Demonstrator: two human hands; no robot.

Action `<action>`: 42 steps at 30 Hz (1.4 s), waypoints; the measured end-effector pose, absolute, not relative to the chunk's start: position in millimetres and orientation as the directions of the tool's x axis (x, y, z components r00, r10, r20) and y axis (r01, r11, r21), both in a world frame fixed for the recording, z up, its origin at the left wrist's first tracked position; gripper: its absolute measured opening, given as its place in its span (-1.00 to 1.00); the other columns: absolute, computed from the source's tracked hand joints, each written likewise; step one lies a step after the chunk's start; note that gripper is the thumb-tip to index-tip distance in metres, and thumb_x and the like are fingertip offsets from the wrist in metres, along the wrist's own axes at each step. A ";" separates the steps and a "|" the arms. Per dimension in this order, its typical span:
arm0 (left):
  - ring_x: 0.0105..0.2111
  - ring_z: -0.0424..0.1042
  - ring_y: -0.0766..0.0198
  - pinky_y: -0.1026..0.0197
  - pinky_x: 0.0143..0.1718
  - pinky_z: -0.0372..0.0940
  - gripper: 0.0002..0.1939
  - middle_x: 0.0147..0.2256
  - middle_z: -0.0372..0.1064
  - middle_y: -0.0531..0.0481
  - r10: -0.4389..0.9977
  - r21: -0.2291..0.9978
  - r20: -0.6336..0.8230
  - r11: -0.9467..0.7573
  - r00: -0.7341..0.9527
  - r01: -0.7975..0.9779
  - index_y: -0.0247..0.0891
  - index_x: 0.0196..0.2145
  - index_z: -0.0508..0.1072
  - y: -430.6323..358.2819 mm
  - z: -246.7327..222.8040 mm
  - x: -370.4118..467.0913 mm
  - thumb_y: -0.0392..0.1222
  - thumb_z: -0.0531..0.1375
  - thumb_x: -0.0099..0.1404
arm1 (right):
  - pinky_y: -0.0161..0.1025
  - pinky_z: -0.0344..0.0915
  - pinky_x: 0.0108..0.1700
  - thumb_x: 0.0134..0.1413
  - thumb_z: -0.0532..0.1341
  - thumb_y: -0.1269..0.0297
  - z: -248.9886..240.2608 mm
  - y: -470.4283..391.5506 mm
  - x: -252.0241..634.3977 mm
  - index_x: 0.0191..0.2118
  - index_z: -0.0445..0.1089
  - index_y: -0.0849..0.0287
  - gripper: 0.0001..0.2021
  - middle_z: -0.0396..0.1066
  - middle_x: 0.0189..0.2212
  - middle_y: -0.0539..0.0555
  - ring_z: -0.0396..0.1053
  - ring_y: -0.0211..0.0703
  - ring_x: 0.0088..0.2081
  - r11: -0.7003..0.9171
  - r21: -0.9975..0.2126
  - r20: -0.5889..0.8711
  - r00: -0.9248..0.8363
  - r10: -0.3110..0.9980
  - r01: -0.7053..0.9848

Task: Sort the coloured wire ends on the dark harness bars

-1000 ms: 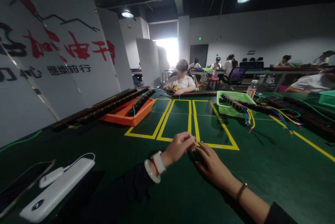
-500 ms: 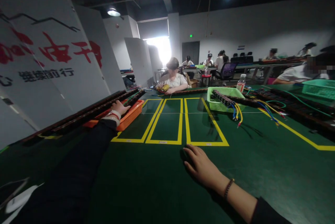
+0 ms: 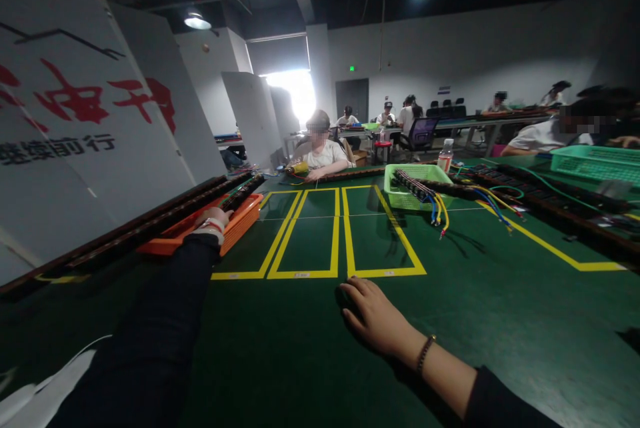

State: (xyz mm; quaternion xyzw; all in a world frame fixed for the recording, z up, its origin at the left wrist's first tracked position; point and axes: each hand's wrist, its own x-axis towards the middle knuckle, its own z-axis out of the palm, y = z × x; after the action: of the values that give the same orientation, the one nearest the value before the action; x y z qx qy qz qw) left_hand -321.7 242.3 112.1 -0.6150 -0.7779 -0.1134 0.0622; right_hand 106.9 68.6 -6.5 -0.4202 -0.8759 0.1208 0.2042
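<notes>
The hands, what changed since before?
The left hand moved away from the right hand, forward and left, to the dark strip in the orange basket; whether it grips is hidden. The right hand stayed by the yellow tape; the green basket stayed put.

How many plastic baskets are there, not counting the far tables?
3: the orange plastic basket at the left hand, the light green plastic basket beyond the right hand, and the teal plastic basket near the picture's right edge. Others may be hidden.
</notes>
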 end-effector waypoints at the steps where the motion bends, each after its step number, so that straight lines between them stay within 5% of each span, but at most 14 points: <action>1: -0.19 0.37 0.18 0.04 -0.18 0.29 -0.58 -0.16 0.34 -0.14 0.920 0.094 0.220 0.309 -0.323 0.946 -0.36 -0.10 0.35 241.5 113.2 -322.2 0.06 0.05 0.28 | 0.04 0.07 0.20 0.18 0.06 0.17 -6.2 68.7 107.0 0.19 0.15 0.17 -0.53 0.15 0.14 0.19 0.09 0.04 0.16 0.617 -0.385 0.258 -0.562 0.786 0.686; 6: -0.08 0.31 -0.21 0.02 -0.27 0.20 -0.20 -0.14 0.31 -0.52 0.826 0.053 0.250 0.509 -0.505 0.859 -0.65 -0.13 0.32 233.2 118.5 -321.8 0.30 -0.08 0.20 | 0.03 0.09 0.19 0.18 0.07 0.17 -3.2 68.1 107.4 0.18 0.17 0.18 -0.53 0.17 0.13 0.19 0.10 0.04 0.15 0.618 -0.397 0.266 -0.559 0.785 0.679; 12: -0.06 0.28 -0.24 0.03 -0.24 0.17 -0.03 -0.10 0.27 -0.57 0.832 -0.006 0.326 0.476 -0.448 0.880 -0.66 -0.10 0.28 213.3 129.8 -323.5 0.43 -0.26 0.13 | 0.02 0.12 0.17 0.16 0.09 0.20 -2.8 68.0 106.6 0.16 0.18 0.20 -0.54 0.20 0.10 0.21 0.14 0.04 0.13 0.630 -0.389 0.293 -0.558 0.776 0.672; 22: -0.11 0.36 -0.15 0.05 -0.23 0.22 -0.24 -0.11 0.35 -0.39 0.921 -0.102 0.304 0.288 -0.245 0.952 -0.37 -0.12 0.33 145.7 144.9 -316.1 0.37 -0.22 0.18 | 0.02 0.15 0.15 0.12 0.12 0.32 -17.7 76.0 108.5 0.15 0.14 0.18 -0.54 0.21 0.07 0.23 0.14 0.03 0.12 0.694 -0.299 0.470 -0.532 0.704 0.655; 31: -0.17 0.39 0.07 0.21 -0.27 0.20 -0.35 -0.16 0.40 -0.13 0.989 -0.033 0.109 -0.093 0.096 0.995 -0.22 -0.14 0.35 31.8 117.3 -270.1 0.37 -0.14 0.18 | 0.18 -0.03 0.18 0.11 0.11 0.24 -16.6 98.1 145.9 0.26 -0.12 0.27 -0.36 -0.16 0.25 0.33 -0.17 0.19 0.25 0.556 -0.156 0.701 -0.305 0.645 0.816; 37: -0.18 0.37 0.14 0.23 -0.22 0.18 -0.36 -0.16 0.37 -0.11 0.966 -0.009 0.044 -0.256 0.256 0.967 -0.25 -0.11 0.35 6.2 114.6 -270.9 0.35 -0.09 0.18 | 0.10 0.07 0.09 0.11 0.09 0.17 -26.6 120.1 182.7 0.20 0.02 0.35 -0.41 0.09 0.14 0.38 0.06 0.19 0.15 0.477 -0.054 0.623 -0.344 0.703 0.877; 42: -0.12 0.33 0.15 0.24 -0.12 0.15 -0.37 -0.12 0.34 -0.13 0.914 0.023 0.008 -0.405 0.405 0.914 -0.28 -0.04 0.33 9.9 104.4 -285.3 0.29 0.01 0.17 | -0.07 0.20 -0.12 0.07 0.09 0.21 -24.9 119.5 193.2 -0.06 0.33 0.24 -0.66 0.40 -0.20 0.22 0.32 0.06 -0.17 0.511 0.040 0.444 -0.473 0.761 0.859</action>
State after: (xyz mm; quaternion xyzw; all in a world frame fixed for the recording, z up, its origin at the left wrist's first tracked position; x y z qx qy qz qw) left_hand -285.3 9.9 104.4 -0.8382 -0.5452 -0.0097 -0.0075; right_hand 193.2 119.5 -24.9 -0.4772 -0.8484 -0.1298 0.1889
